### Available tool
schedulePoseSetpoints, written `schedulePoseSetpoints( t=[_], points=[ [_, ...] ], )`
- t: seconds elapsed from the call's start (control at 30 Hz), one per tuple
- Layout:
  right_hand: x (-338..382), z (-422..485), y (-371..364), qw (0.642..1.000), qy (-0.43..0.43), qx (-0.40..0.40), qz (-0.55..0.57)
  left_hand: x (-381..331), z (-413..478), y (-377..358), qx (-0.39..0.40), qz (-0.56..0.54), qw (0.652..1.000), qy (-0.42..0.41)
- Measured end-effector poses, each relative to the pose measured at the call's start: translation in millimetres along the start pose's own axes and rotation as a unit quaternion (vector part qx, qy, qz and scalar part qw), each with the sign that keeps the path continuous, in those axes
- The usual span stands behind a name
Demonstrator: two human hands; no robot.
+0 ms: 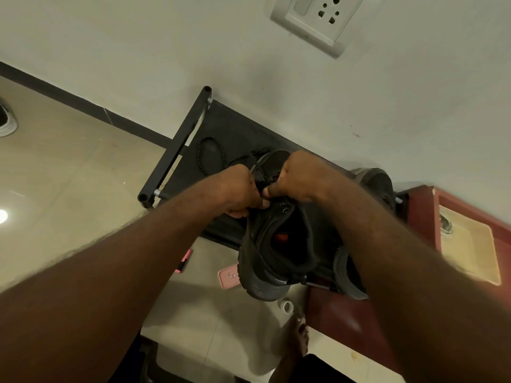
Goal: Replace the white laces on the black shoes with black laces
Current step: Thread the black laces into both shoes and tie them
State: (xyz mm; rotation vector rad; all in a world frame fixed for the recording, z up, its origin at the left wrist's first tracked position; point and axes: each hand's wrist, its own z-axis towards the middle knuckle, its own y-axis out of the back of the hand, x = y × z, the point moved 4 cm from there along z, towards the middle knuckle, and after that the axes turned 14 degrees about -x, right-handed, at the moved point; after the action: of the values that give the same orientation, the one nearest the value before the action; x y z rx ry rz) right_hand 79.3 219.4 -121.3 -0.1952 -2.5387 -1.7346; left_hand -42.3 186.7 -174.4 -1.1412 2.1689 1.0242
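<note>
Left hand (240, 189) is curled round the eyelet flap of the black shoe (276, 244), while the right hand (298, 178) is closed just beside it, thumb and fingers pinched on the black lace (210, 153) over the shoe's throat. Threading of the new lace is judged to be under way, with the upper eyelets not yet filled, so a lace end must next be fed through the nearest open hole and drawn snug. The shoe is held between both hands above the rack (177, 150), where the slack lace lies looped.
</note>
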Motion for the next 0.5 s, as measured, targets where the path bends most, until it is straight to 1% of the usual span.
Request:
schedulePoseSetpoints(
  t=[0.13, 0.27, 0.43, 0.5],
  points=[
    [-2, -11, -9, 0.999, -0.004, -0.018, -0.033, -1, -2, -1, -0.003, -0.021, 1.0, -0.007],
    [6, -18, -4, 0.997, 0.012, -0.044, -0.064, -5, -2, -3, -0.007, -0.029, 0.998, -0.047],
    [12, -29, -9, 0.997, 0.005, -0.051, -0.052, -6, -3, -6, -0.004, -0.038, 0.998, -0.053],
    [17, -30, -11, 0.998, 0.005, -0.036, -0.052, -5, -2, -7, -0.008, -0.036, 0.998, -0.052]
  ],
)
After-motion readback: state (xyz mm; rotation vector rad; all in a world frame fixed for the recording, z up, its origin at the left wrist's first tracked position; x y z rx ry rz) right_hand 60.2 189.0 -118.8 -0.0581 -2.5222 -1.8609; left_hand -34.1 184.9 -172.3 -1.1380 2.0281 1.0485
